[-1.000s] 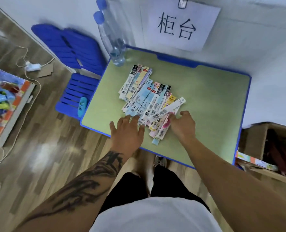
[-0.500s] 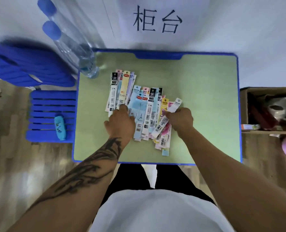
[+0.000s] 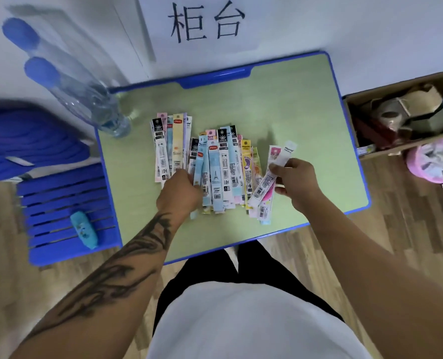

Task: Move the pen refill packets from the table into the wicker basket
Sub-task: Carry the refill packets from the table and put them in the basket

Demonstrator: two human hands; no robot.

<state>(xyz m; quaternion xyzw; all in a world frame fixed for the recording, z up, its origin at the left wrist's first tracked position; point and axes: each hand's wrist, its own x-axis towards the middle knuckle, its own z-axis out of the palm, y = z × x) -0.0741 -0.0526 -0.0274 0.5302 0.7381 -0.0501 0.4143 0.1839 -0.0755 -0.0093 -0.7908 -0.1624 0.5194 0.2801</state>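
Several long pen refill packets [image 3: 216,167] lie fanned out on the green table [image 3: 306,130] with its blue rim. My left hand [image 3: 180,190] reaches into the left part of the pile, fingers curled around the lower ends of some packets. My right hand [image 3: 296,181] pinches two packets, a white one and a pink one [image 3: 272,174], lifted at the right edge of the pile. No wicker basket is in view.
Two clear bottles with blue caps [image 3: 85,99] stand at the table's back left corner. A blue stool [image 3: 64,211] with a small teal object sits to the left. A cardboard box [image 3: 401,115] of odds and ends and a pink item [image 3: 435,161] are on the right.
My right hand has drawn two packets out to the right, away from the pile. My left hand has closed on packets at the pile's left. The camera tilted and moved closer.
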